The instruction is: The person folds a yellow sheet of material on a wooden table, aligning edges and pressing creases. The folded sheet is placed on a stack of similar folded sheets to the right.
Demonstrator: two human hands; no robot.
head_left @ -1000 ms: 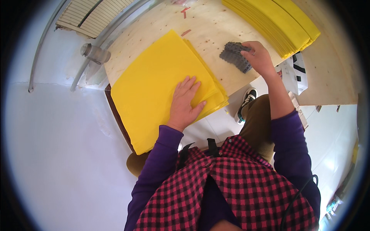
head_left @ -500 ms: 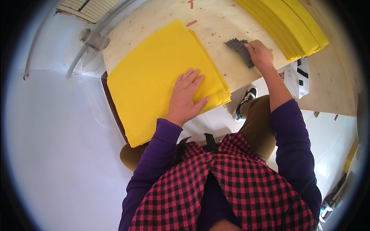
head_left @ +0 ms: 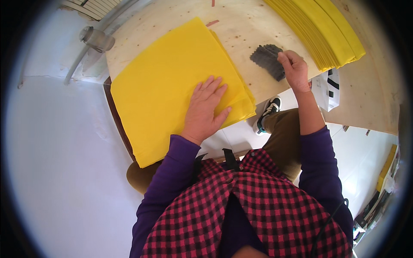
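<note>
One left hand (head_left: 206,109), bare: laid flat, palm down, fingers extended with slight gaps, thumb set well out to the side; grasps nothing, rests on the top sheet near the stack's right-hand edge.

One stack of yellow sheets (head_left: 172,81): soft, flat, edges slightly uneven at the right; lies on the left part of a pale wooden table (head_left: 241,32), its near corner reaching past the table's edge.

One right hand (head_left: 296,71), bare: fingers curled in, thumb pressed against them, pinching the right side of a grey piece (head_left: 269,60).

Grey piece: dark, textured, zigzag along its edge; held over the table, right of the yellow stack and apart from it. Whether its underside touches the wood cannot be told.

One folded yellow pile (head_left: 320,32): many layers, at the table's far right, beyond the right hand.

Also listed: a lidded container (head_left: 98,39) by the table's far left edge; a short red strip (head_left: 212,23) on the wood.
</note>
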